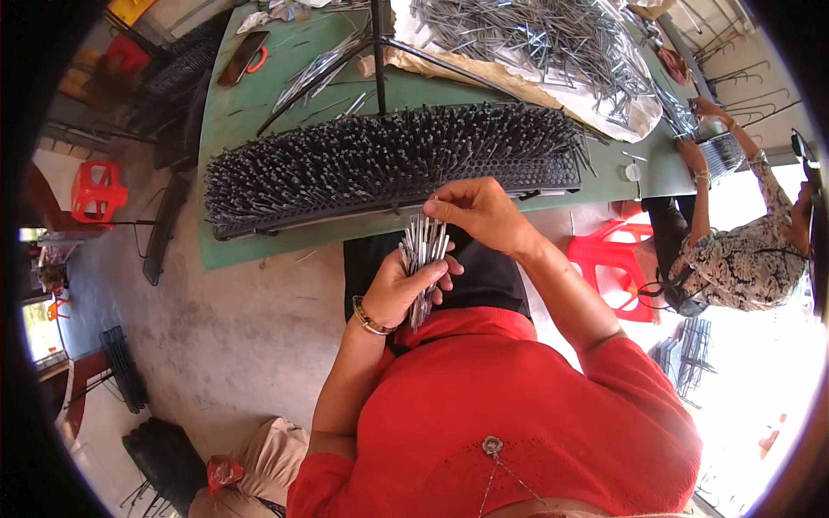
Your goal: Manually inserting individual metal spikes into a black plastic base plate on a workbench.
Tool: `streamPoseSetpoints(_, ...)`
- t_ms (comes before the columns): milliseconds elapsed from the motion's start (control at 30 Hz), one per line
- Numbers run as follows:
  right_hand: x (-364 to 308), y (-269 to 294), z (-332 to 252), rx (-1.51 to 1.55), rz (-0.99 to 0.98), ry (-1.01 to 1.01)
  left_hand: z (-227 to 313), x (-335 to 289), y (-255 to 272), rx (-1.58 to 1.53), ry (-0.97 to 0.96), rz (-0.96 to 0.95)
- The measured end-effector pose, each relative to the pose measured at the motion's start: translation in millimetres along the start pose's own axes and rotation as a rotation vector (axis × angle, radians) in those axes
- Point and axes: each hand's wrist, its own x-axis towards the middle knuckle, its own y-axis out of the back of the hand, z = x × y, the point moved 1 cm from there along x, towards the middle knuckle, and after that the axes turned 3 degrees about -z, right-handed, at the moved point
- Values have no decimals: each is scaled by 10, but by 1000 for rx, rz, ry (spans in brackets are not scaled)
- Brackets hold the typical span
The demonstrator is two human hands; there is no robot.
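Note:
A bundle of thin silvery metal rods point(422, 250) stands roughly upright in my left hand point(401, 289), whose fingers and thumb wrap round its middle. Over the top of the bundle, my right hand point(484, 214) is closed in a pinch, thumb against fingers. Whatever lies between those fingertips is too small to make out. Just beyond both hands is a long black rack point(371, 173) with many short rods standing densely in its holes. Toward its right front, a strip of holes point(527, 175) shows no rods.
The rack rests on a green table point(237, 121). A large heap of loose rods point(553, 43) lies on sheeting behind a black metal frame point(380, 78). Dark phone point(244, 57) and orange-handled scissors point(258, 60) lie far left. At right, a co-worker point(734, 250) handles rods beside red stools point(613, 263).

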Motion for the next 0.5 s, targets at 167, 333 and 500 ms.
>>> streamPoseSetpoints(167, 111, -55, -207, -2, 166, 208, -131, -50, 157, -105, 0, 3)
streamPoseSetpoints(333, 386, -243, -278, -393, 415, 639, -105, -89, 154, -165, -11, 69)
streamPoseSetpoints(500, 595, -353, -123, -535, 411, 781, -98, -133, 214, -166, -13, 106)
